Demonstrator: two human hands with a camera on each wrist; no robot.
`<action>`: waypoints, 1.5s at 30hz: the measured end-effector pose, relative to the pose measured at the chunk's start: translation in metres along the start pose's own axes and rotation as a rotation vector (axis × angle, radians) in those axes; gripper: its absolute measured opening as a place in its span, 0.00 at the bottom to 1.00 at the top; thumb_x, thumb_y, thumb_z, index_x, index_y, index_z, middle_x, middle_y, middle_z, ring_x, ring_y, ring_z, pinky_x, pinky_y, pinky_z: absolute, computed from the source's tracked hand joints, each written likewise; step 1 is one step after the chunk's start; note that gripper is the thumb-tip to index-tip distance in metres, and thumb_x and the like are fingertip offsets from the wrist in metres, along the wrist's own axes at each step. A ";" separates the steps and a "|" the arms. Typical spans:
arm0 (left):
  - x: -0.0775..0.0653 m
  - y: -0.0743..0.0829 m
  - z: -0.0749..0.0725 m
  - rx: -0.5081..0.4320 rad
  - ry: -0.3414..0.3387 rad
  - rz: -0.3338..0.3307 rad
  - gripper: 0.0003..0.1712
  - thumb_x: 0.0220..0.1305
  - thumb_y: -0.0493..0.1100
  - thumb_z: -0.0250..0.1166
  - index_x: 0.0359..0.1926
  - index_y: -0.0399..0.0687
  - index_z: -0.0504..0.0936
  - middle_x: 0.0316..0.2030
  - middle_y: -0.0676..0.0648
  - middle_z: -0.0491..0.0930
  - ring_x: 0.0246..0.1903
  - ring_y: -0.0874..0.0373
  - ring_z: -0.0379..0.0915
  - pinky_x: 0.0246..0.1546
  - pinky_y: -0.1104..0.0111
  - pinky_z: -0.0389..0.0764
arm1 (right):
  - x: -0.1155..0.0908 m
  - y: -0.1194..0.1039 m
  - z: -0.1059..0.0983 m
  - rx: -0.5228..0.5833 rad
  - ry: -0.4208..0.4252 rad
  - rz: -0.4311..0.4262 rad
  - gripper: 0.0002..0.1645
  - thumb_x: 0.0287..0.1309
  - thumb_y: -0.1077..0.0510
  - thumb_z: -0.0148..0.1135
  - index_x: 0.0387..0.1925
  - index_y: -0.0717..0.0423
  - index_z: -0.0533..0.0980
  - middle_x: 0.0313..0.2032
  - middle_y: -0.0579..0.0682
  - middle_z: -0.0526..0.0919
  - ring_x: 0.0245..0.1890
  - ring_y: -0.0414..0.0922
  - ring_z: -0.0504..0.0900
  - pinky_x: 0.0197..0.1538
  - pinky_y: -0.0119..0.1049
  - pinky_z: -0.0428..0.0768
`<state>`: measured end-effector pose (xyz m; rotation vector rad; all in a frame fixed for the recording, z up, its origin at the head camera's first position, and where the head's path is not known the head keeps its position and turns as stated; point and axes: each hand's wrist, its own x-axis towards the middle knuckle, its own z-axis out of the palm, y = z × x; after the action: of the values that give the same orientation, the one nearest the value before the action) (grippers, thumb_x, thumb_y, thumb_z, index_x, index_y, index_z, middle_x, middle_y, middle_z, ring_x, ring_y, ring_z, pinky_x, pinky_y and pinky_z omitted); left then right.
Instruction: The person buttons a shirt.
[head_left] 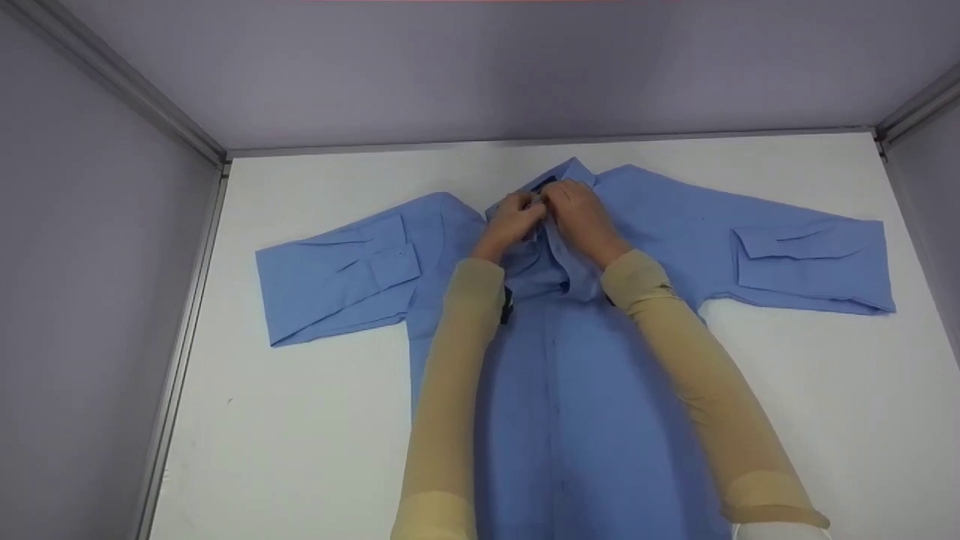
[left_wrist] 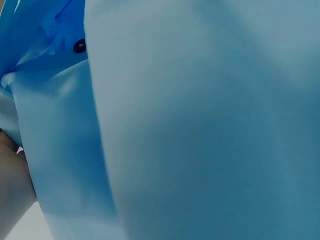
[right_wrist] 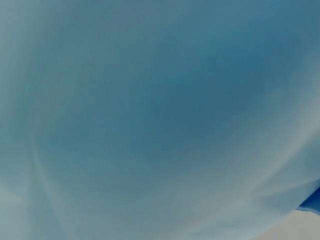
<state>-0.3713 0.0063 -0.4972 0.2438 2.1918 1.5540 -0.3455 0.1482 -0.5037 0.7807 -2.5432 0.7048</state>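
Observation:
A blue long-sleeved shirt (head_left: pixel 622 390) lies front up on the white table, both its sleeves folded back on themselves. At its collar (head_left: pixel 579 171), my left hand (head_left: pixel 516 219) and my right hand (head_left: pixel 576 211) meet, fingertips close together, pinching the cloth of the front opening. The cloth below them is lifted and gapes, with a dark button (left_wrist: pixel 79 46) showing in the left wrist view. Blue cloth fills nearly all of the right wrist view. The fingertips are partly hidden by the hands and the collar.
The white table (head_left: pixel 300 435) extends on both sides of the shirt. Grey walls (head_left: pixel 480 75) enclose it at the back, left and right. The left sleeve (head_left: pixel 337 277) and right sleeve (head_left: pixel 810 255) of the picture spread outward, cuffs turned inward.

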 end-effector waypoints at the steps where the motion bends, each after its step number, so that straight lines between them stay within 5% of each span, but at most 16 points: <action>1: 0.000 -0.001 0.000 0.018 -0.011 0.022 0.06 0.57 0.39 0.52 0.27 0.41 0.71 0.18 0.50 0.63 0.16 0.61 0.59 0.20 0.72 0.63 | 0.000 0.000 -0.001 0.005 -0.020 0.008 0.05 0.59 0.69 0.48 0.34 0.67 0.71 0.33 0.59 0.75 0.36 0.53 0.73 0.41 0.44 0.69; 9: 0.000 -0.011 -0.002 0.272 -0.063 0.239 0.06 0.60 0.35 0.50 0.27 0.41 0.71 0.17 0.52 0.64 0.16 0.62 0.58 0.24 0.71 0.61 | 0.003 0.004 -0.007 0.047 -0.176 0.097 0.03 0.56 0.70 0.52 0.32 0.64 0.72 0.30 0.59 0.76 0.33 0.54 0.73 0.42 0.46 0.69; 14: 0.000 -0.013 -0.001 0.283 -0.062 0.339 0.08 0.59 0.32 0.51 0.24 0.40 0.70 0.17 0.52 0.64 0.17 0.62 0.59 0.24 0.72 0.61 | 0.002 0.002 -0.008 0.012 -0.185 0.117 0.05 0.54 0.74 0.50 0.29 0.64 0.72 0.27 0.59 0.75 0.31 0.54 0.73 0.42 0.46 0.69; 24: -0.001 -0.007 0.009 0.217 -0.001 0.188 0.10 0.61 0.43 0.56 0.34 0.38 0.75 0.20 0.50 0.69 0.21 0.61 0.64 0.36 0.67 0.64 | 0.001 -0.001 -0.006 -0.028 -0.174 0.200 0.10 0.46 0.78 0.49 0.29 0.65 0.69 0.27 0.60 0.73 0.30 0.55 0.71 0.40 0.48 0.65; 30: -0.002 -0.006 0.009 0.198 0.010 0.192 0.10 0.60 0.40 0.57 0.41 0.40 0.78 0.35 0.47 0.77 0.30 0.59 0.68 0.41 0.70 0.65 | -0.001 0.000 -0.004 -0.024 -0.136 0.210 0.11 0.45 0.80 0.47 0.29 0.66 0.69 0.26 0.60 0.74 0.29 0.55 0.71 0.39 0.48 0.64; 36: -0.001 -0.009 0.004 0.196 -0.024 0.289 0.10 0.58 0.36 0.59 0.40 0.36 0.79 0.34 0.44 0.77 0.30 0.58 0.67 0.33 0.73 0.67 | 0.000 0.002 -0.004 0.037 -0.150 0.270 0.04 0.55 0.72 0.51 0.29 0.64 0.71 0.27 0.59 0.75 0.29 0.54 0.73 0.42 0.48 0.65; 40: 0.000 -0.010 0.002 0.398 0.073 0.295 0.13 0.62 0.44 0.56 0.43 0.42 0.78 0.35 0.45 0.75 0.32 0.57 0.66 0.37 0.68 0.65 | -0.001 0.013 -0.006 0.138 -0.178 0.364 0.11 0.62 0.58 0.48 0.35 0.65 0.71 0.34 0.59 0.74 0.36 0.54 0.72 0.46 0.48 0.64; 45: -0.005 -0.011 -0.007 0.792 0.260 0.165 0.19 0.64 0.51 0.51 0.52 0.46 0.71 0.51 0.46 0.66 0.51 0.52 0.61 0.47 0.55 0.62 | -0.011 0.029 -0.011 0.234 -0.266 0.512 0.21 0.67 0.58 0.36 0.52 0.71 0.61 0.52 0.66 0.64 0.54 0.58 0.62 0.56 0.46 0.58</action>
<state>-0.3688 -0.0049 -0.5042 0.4877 2.9710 0.7326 -0.3520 0.1802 -0.5105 0.2929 -2.9768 1.1398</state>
